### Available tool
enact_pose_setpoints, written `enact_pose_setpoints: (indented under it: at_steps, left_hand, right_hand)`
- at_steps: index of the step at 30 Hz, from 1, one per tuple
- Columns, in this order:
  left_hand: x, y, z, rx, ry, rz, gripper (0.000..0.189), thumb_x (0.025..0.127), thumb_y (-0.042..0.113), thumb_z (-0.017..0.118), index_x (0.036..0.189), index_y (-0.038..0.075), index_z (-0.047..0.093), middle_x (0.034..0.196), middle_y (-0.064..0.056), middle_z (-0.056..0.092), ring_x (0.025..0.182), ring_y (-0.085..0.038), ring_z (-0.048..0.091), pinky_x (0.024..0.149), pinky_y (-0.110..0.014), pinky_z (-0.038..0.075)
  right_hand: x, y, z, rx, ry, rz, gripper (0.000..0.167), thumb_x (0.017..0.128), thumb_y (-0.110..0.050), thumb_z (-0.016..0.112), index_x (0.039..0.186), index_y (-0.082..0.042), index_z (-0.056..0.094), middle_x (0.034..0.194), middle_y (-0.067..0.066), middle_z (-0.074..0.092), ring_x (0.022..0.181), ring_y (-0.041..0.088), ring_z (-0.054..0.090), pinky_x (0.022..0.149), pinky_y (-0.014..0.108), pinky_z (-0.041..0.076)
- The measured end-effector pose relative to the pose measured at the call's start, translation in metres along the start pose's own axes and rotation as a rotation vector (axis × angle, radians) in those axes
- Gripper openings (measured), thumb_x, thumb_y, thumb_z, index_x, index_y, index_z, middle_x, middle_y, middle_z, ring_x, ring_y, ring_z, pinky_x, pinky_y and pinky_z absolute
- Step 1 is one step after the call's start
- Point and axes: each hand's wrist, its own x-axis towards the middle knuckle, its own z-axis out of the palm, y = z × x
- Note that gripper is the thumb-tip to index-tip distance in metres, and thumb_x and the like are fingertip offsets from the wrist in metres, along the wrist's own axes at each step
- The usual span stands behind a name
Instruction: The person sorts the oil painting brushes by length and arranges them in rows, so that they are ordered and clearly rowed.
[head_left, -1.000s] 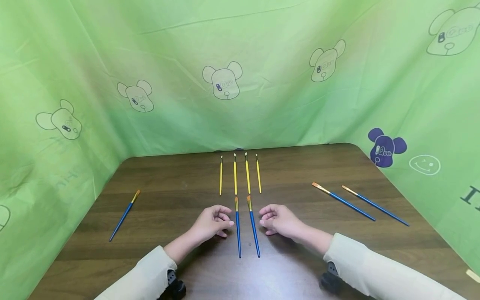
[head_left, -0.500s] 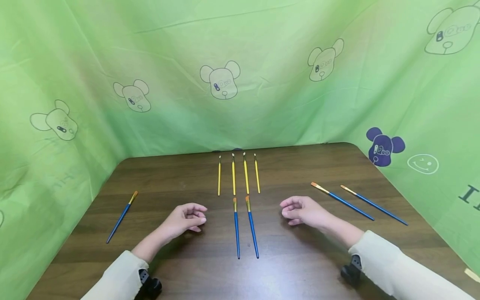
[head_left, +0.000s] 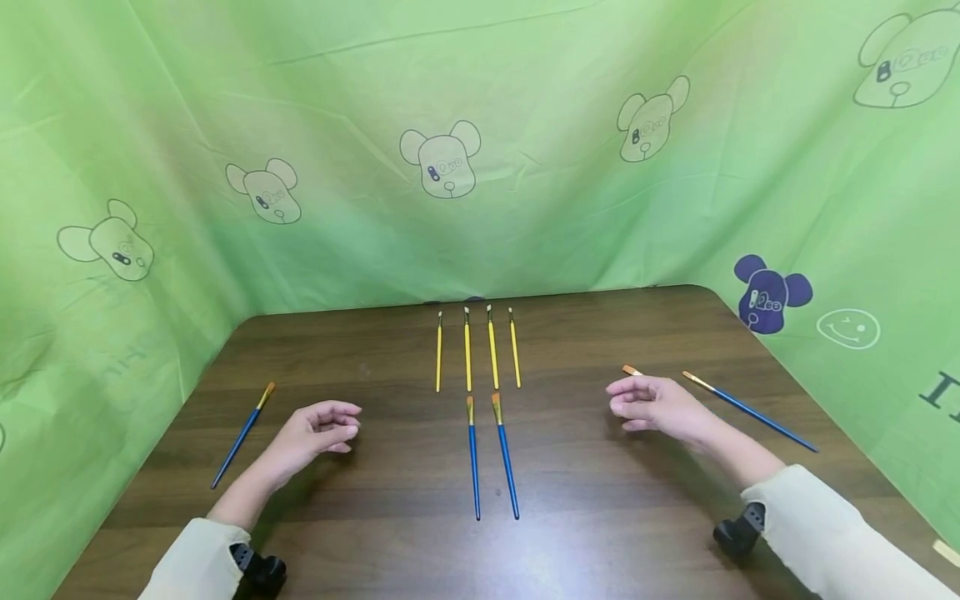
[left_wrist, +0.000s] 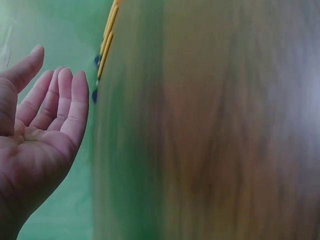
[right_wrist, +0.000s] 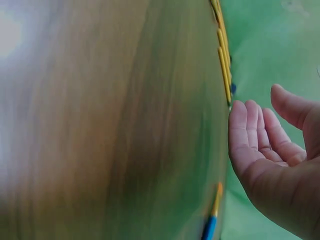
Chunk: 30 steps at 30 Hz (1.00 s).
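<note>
So there's a big green cloth (head_left: 555,242) with cartoon heads all round, and a dark wood desk (head_left: 375,533) in front of it. Both hands are over the desk, well apart: left hand (head_left: 313,433), right hand (head_left: 656,404). Each grip is pretty slack, fingers lightly bent, thumb spread away, holding nothing.

Blue brushes next, glossy handles, gold collars, orange-brown bristles. One (head_left: 240,438) lies slanted just beside the left hand, two (head_left: 474,458) (head_left: 506,457) sit side by side mid-desk, one (head_left: 750,412) is over on the right, and another (head_left: 632,370) is mostly hidden by the right hand. The slimmer yellow brushes (head_left: 468,354), four of them with pale tips, are lined up at the back.

Only the wrist cams show the palms. Yellow handles show in both, while a blue brush only pops up in the right one.
</note>
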Motion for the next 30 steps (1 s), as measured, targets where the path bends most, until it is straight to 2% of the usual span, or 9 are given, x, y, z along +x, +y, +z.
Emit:
enact_pose_setpoints:
  at_steps: [3,7,9,11,14,16,23,27,30]
  left_hand:
    - [-0.006,-0.001,-0.011,0.005,0.051,0.015,0.042,0.092,0.006,0.067,0.124,-0.017,0.051,0.110,-0.031,0.058,0.093,-0.025,0.065,0.076,-0.037,0.058]
    - [-0.015,-0.005,-0.028,0.004,0.115,0.045,0.039,0.092,0.003,0.066,0.122,-0.018,0.051,0.106,-0.023,0.063,0.091,-0.021,0.065,0.075,-0.036,0.058]
    - [-0.019,-0.007,-0.037,-0.003,0.141,0.052,0.034,0.092,0.003,0.065,0.120,-0.014,0.056,0.104,-0.017,0.065,0.091,-0.019,0.065,0.075,-0.034,0.058]
    - [-0.024,-0.008,-0.047,-0.017,0.162,0.059,0.025,0.092,0.002,0.065,0.116,-0.005,0.062,0.102,-0.012,0.067,0.091,-0.017,0.066,0.075,-0.032,0.058]
    - [-0.031,-0.008,-0.059,-0.042,0.195,0.058,0.021,0.092,0.001,0.065,0.111,0.010,0.068,0.100,-0.007,0.068,0.090,-0.015,0.066,0.075,-0.030,0.057]
    - [-0.036,-0.007,-0.068,-0.055,0.221,0.059,0.023,0.092,0.000,0.064,0.109,0.015,0.069,0.098,-0.004,0.068,0.090,-0.014,0.066,0.074,-0.029,0.057]
    - [-0.047,-0.010,-0.092,-0.112,0.309,0.068,0.024,0.092,0.000,0.064,0.106,0.018,0.071,0.093,0.004,0.068,0.087,-0.010,0.066,0.072,-0.026,0.057]
    - [-0.050,-0.011,-0.104,-0.132,0.334,0.055,0.025,0.092,0.001,0.064,0.105,0.020,0.071,0.093,0.004,0.068,0.085,-0.009,0.066,0.072,-0.024,0.057]
    - [-0.051,-0.013,-0.113,-0.151,0.349,0.044,0.025,0.093,0.001,0.064,0.105,0.022,0.072,0.093,0.005,0.068,0.085,-0.008,0.065,0.072,-0.023,0.056]
  right_hand:
    - [-0.004,0.001,-0.012,-0.006,0.018,-0.011,0.051,0.091,-0.005,0.066,0.129,0.020,0.043,0.110,0.022,0.059,0.095,0.017,0.063,0.082,0.039,0.056]
    - [-0.010,0.001,-0.030,-0.013,0.060,-0.018,0.050,0.092,-0.006,0.066,0.128,0.020,0.043,0.108,0.018,0.062,0.094,0.016,0.064,0.082,0.038,0.056]
    - [-0.013,0.001,-0.040,-0.016,0.077,-0.030,0.047,0.092,-0.005,0.066,0.126,0.020,0.045,0.105,0.014,0.064,0.092,0.015,0.064,0.081,0.037,0.056]
    - [-0.016,0.002,-0.049,-0.009,0.096,-0.045,0.041,0.092,-0.003,0.065,0.123,0.018,0.048,0.102,0.010,0.066,0.091,0.014,0.065,0.079,0.036,0.057]
    - [-0.020,0.007,-0.064,-0.013,0.108,-0.068,0.025,0.093,-0.003,0.064,0.116,0.005,0.059,0.101,0.004,0.067,0.090,0.011,0.065,0.078,0.034,0.057]
    - [-0.022,0.010,-0.074,-0.023,0.122,-0.069,0.019,0.093,-0.004,0.064,0.112,-0.006,0.062,0.099,0.000,0.067,0.089,0.010,0.065,0.077,0.033,0.057]
    - [-0.029,0.020,-0.106,-0.050,0.174,-0.079,0.020,0.094,-0.002,0.063,0.107,-0.017,0.064,0.097,-0.013,0.067,0.088,0.008,0.066,0.076,0.028,0.057]
    - [-0.033,0.026,-0.123,-0.070,0.211,-0.073,0.026,0.094,-0.003,0.063,0.102,-0.028,0.064,0.096,-0.018,0.066,0.088,0.004,0.065,0.075,0.023,0.056]
    - [-0.037,0.034,-0.134,-0.081,0.224,-0.070,0.028,0.094,-0.004,0.063,0.102,-0.031,0.064,0.097,-0.020,0.065,0.088,0.002,0.065,0.075,0.021,0.055]
